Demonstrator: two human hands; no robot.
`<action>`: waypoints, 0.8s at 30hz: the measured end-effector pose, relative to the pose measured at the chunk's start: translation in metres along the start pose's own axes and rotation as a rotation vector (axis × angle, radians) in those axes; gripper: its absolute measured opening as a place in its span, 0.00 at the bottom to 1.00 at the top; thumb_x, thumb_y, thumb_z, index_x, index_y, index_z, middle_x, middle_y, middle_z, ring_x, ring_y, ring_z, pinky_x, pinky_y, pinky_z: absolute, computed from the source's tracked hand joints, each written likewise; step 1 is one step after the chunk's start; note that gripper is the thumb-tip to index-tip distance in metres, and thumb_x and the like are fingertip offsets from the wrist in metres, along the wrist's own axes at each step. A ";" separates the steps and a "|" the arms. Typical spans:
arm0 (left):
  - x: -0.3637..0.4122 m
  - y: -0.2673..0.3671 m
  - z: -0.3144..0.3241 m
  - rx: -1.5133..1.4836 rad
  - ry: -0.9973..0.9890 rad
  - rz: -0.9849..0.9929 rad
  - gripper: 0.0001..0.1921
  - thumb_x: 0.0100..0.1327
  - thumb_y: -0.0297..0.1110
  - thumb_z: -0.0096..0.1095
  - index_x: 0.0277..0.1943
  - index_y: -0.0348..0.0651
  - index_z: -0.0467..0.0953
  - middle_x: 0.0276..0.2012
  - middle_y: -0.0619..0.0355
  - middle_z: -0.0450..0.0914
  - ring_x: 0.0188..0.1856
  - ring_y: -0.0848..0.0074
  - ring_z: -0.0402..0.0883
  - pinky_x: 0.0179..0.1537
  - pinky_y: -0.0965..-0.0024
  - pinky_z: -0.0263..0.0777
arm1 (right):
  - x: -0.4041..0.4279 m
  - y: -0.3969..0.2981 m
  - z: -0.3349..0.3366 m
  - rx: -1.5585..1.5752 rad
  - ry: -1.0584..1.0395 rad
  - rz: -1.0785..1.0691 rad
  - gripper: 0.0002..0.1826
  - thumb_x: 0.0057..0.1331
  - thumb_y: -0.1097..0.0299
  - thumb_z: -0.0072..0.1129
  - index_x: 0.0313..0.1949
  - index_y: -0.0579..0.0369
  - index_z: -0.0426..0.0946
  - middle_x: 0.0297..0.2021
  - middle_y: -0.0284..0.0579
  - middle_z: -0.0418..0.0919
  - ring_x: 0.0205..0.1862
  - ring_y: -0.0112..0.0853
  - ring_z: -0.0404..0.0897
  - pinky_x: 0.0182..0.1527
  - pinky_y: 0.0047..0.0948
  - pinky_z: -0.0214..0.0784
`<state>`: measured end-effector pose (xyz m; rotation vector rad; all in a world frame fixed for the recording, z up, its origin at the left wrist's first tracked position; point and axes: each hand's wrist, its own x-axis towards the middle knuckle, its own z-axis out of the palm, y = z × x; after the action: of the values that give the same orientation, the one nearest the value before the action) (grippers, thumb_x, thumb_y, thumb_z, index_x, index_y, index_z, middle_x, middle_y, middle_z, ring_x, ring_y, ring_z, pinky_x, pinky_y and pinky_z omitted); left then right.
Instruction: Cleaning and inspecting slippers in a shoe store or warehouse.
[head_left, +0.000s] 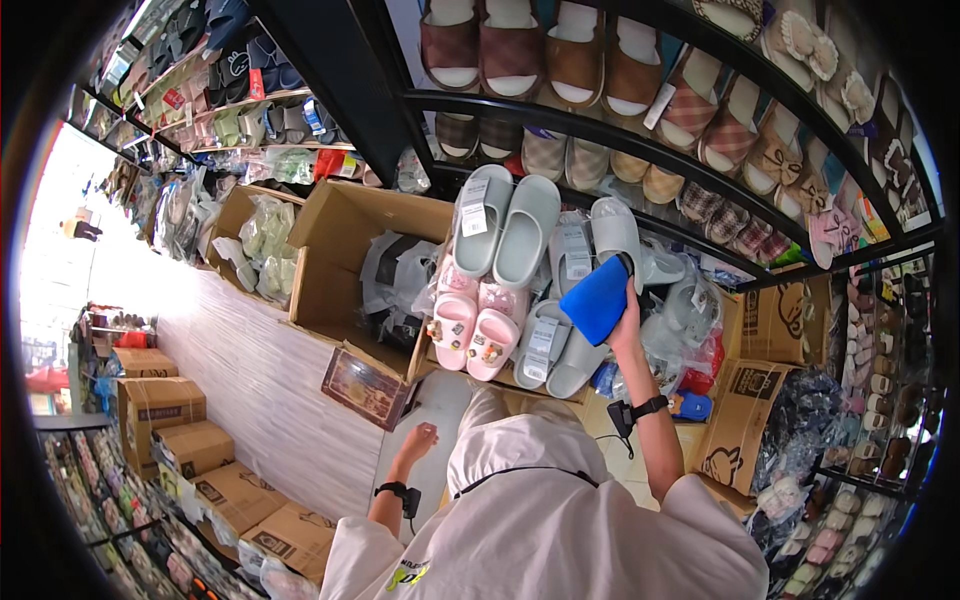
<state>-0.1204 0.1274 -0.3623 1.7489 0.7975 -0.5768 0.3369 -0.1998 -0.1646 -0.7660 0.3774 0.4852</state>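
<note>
My right hand (626, 322) holds a blue cloth-like item (596, 300) with a dark edge, above several slippers. Just behind it stands a light grey slipper (616, 229). A pale grey-green pair of slides (527, 232), one with a tag, lies to the left of the cloth. Below that pair are pink clogs with charms (495, 341). Tagged grey slides (541, 341) lie beside the clogs, partly under the blue item. My left hand (418, 441) hangs low at my left side with its fingers curled, near a patterned box (365, 382); nothing shows in it.
An open cardboard box (322, 270) with bagged footwear stands left of the slippers. Black-framed racks of slippers (600, 124) rise ahead. Plastic-wrapped goods (686, 315) and cardboard cartons (750, 420) are at the right. More cartons (240, 495) line the lower left, beyond the pale floor (277, 375).
</note>
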 end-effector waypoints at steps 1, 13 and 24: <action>0.002 -0.003 -0.005 -0.027 0.020 0.012 0.15 0.72 0.39 0.55 0.50 0.36 0.78 0.35 0.49 0.88 0.36 0.66 0.89 0.40 0.65 0.80 | 0.002 0.000 0.009 0.013 -0.011 0.010 0.29 0.74 0.40 0.52 0.59 0.50 0.75 0.53 0.37 0.81 0.54 0.33 0.80 0.60 0.35 0.71; 0.036 -0.038 -0.053 -0.129 0.063 0.122 0.14 0.71 0.37 0.54 0.48 0.34 0.79 0.34 0.49 0.88 0.36 0.67 0.89 0.39 0.66 0.80 | 0.040 0.016 0.046 -0.041 0.090 -0.120 0.34 0.72 0.38 0.53 0.65 0.50 0.69 0.61 0.39 0.75 0.62 0.36 0.74 0.66 0.41 0.65; 0.049 -0.092 -0.061 -0.211 0.096 0.033 0.15 0.71 0.35 0.55 0.47 0.30 0.79 0.34 0.50 0.87 0.35 0.69 0.88 0.38 0.66 0.80 | 0.050 0.033 0.054 -0.059 0.084 -0.176 0.36 0.71 0.37 0.53 0.66 0.52 0.68 0.62 0.40 0.74 0.62 0.38 0.74 0.67 0.42 0.63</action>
<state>-0.1578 0.2149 -0.4367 1.6011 0.8624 -0.3740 0.3685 -0.1263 -0.1719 -0.8704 0.3710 0.3005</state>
